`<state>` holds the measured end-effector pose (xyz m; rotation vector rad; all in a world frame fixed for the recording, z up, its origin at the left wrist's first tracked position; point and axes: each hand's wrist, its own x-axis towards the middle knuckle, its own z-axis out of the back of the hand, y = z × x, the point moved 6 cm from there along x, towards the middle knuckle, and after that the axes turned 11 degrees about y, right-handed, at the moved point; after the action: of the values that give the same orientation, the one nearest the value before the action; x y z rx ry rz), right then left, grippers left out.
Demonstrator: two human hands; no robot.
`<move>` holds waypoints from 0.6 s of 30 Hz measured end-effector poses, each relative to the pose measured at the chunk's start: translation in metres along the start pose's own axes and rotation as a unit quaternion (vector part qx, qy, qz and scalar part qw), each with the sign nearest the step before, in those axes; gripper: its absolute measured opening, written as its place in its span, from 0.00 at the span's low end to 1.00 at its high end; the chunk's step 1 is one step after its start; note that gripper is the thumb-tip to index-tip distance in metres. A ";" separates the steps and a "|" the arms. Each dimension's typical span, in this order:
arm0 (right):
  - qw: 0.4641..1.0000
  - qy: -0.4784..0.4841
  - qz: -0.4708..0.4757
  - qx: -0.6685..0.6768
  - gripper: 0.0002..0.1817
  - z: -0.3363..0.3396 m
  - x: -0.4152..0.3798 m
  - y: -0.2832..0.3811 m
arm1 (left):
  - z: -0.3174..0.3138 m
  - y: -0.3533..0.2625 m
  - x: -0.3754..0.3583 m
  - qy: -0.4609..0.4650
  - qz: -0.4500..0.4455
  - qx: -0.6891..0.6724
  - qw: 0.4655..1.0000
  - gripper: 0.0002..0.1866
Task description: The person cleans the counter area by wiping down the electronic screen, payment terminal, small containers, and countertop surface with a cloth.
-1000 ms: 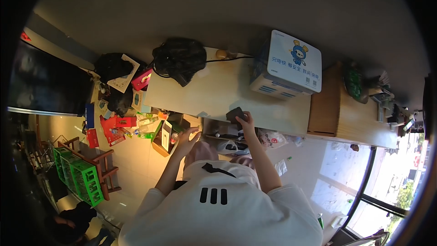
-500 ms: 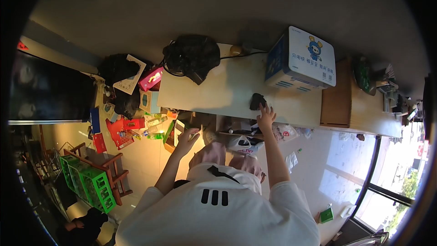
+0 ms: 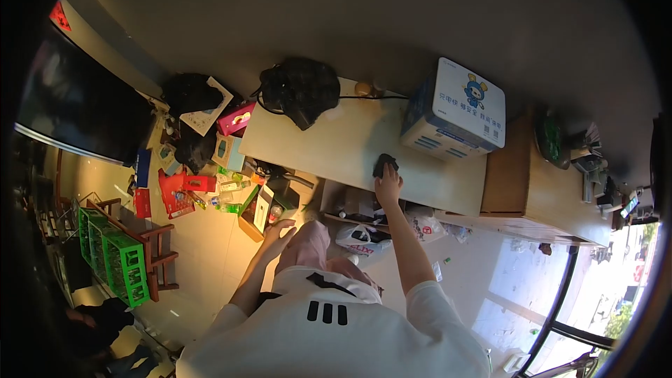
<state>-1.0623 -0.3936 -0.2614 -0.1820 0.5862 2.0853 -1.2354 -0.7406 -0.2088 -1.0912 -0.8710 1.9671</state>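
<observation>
Head: outstretched right fingers (image 3: 388,173) atop cloth (image 3: 382,162)

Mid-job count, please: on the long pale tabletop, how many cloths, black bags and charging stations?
Black cloth, at the right hand: 1
Black bag: 1
Blue-and-white charging station: 1
Total: 3

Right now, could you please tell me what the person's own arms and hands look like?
Both the left hand and the right hand are ungloved, and the forearms are bare. The short, loose sleeves are white, part of a white shirt with three black bars on it.
</observation>
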 end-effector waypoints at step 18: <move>0.978 -0.113 -0.091 0.149 0.21 0.008 0.049 0.051 | 0.097 -0.074 0.167 0.029 -0.193 0.092 0.976 0.10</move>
<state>-1.1312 -0.3758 -0.2544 0.1665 0.7057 1.7863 -1.3670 -0.5845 -0.1759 -0.7984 -0.7857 1.6464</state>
